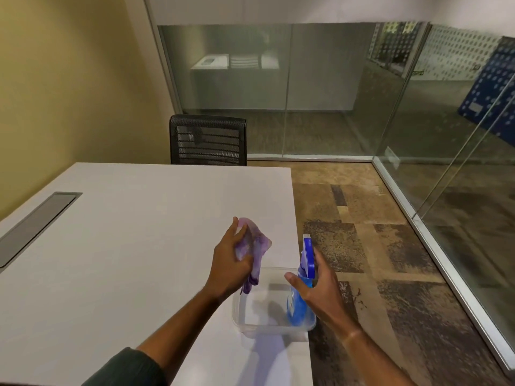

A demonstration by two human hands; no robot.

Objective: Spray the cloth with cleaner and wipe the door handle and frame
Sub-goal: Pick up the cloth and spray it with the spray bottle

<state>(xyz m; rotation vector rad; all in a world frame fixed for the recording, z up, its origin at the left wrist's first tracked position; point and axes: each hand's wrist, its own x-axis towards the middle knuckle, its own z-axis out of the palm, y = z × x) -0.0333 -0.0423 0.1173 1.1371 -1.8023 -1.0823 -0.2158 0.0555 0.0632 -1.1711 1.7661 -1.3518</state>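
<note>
My left hand (230,264) grips a crumpled purple cloth (255,246) above the white table, near its right edge. My right hand (317,285) grips the neck of a blue spray bottle (302,291) with a blue and white trigger head. The bottle's base stands inside a clear plastic tub (250,327) at the table's right edge. The nozzle points away from me, to the right of the cloth. No door handle can be made out.
The white table (139,246) has a grey cable hatch (36,224) on the left. A black mesh chair (209,140) stands at its far side. Glass partition walls (334,93) with metal frames (434,238) run along the back and right, over patterned carpet.
</note>
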